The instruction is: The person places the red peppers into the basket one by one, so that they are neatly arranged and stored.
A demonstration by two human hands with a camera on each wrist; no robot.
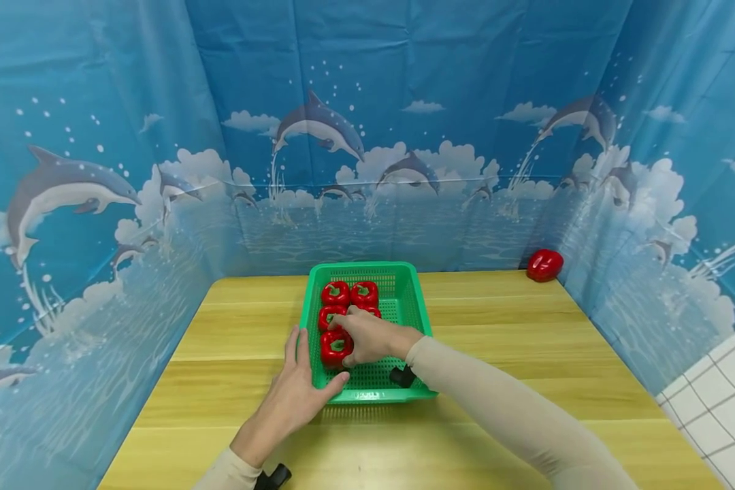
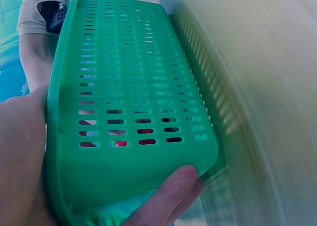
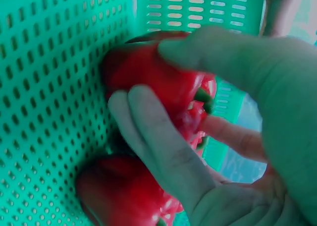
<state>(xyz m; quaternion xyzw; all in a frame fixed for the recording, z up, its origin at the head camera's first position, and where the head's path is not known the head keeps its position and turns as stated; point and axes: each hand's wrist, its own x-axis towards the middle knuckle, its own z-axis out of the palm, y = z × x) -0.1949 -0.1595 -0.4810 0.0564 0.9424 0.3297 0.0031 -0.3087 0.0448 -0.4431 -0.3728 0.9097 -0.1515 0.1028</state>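
In the head view, red bell peppers stand in two columns at the left of a green plastic basket [image 1: 384, 395]. My right hand [image 1: 372, 338] reaches inside and grips the nearest left bell pepper [image 1: 335, 348], thumb on one side and fingers on the other. The right wrist view shows this held pepper [image 3: 148, 75] between thumb and fingers, with another bell pepper [image 3: 119, 191] below it. My left hand [image 1: 294, 391] holds the basket's near left corner. In the left wrist view, its thumb passes over the rim while its fingertips [image 2: 181, 184] lie against the outside.
A single red bell pepper [image 1: 544, 265] lies at the far right corner of the wooden table [image 1: 496, 320]. A blue dolphin-print curtain [image 1: 367, 224] borders the table's back and sides. The basket's right part shows bare slotted floor. White tiles [image 1: 719, 395] show at lower right.
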